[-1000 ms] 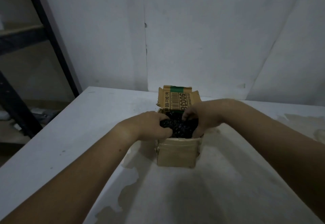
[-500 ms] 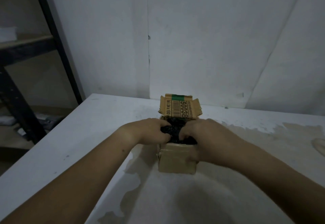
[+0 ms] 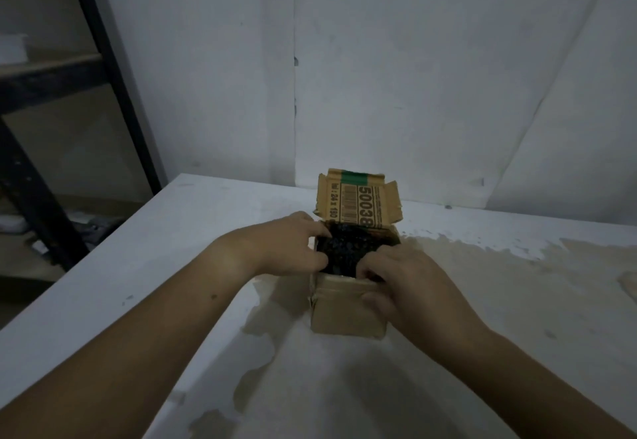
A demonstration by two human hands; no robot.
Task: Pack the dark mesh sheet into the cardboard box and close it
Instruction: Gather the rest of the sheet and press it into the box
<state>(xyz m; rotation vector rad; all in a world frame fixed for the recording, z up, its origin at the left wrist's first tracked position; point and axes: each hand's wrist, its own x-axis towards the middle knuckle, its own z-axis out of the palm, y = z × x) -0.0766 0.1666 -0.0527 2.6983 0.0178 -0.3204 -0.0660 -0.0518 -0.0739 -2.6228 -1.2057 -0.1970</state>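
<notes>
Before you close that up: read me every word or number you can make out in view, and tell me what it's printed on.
"50038": large dark digits, sideways on the raised flap of the cardboard box.
": 24 x 180": smaller print along the flap's left side; the letters before the colon are too blurred to read, and the line ends at the dark mesh sheet.
Barcode between them: any digits are too small to read.
Nothing else readable.

My desk point(image 3: 165, 252) is white, its coating worn off in brownish patches point(image 3: 465, 266) to the right and toward me. The cardboard box point(image 3: 346, 311) stands on it near the middle, far flap raised. A pale thing point(image 3: 630, 285) lies at the right edge, cut off; I can't tell what it is.
</notes>
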